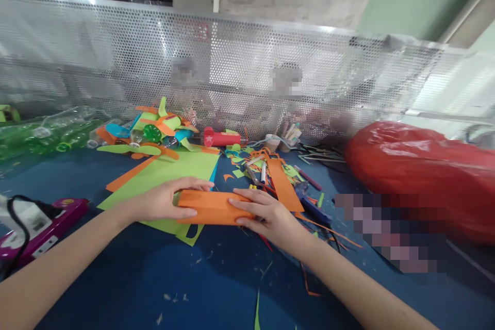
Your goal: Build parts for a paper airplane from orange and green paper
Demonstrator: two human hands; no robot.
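Observation:
An orange piece of paper (211,207), bent round into a tube-like shape, is held between both hands above the blue table. My left hand (166,200) grips its left end, thumb in front and fingers behind. Around the right end, my right hand (266,214) has its fingers laid over the near face and top. Whether anything is inside the rolled paper cannot be seen. Beneath and behind it lie green paper sheets (185,170). A flat orange paper strip (285,185) rests just beyond my right hand, among pens and cut scraps.
Green plastic bottles (73,131) and paper-winged bottle models (158,126) stand at the back left. A purple power strip (50,232) lies at left. Cups of sticks (286,139) stand by the perforated metal screen (247,72). A red plastic bag (421,170) bulges at right.

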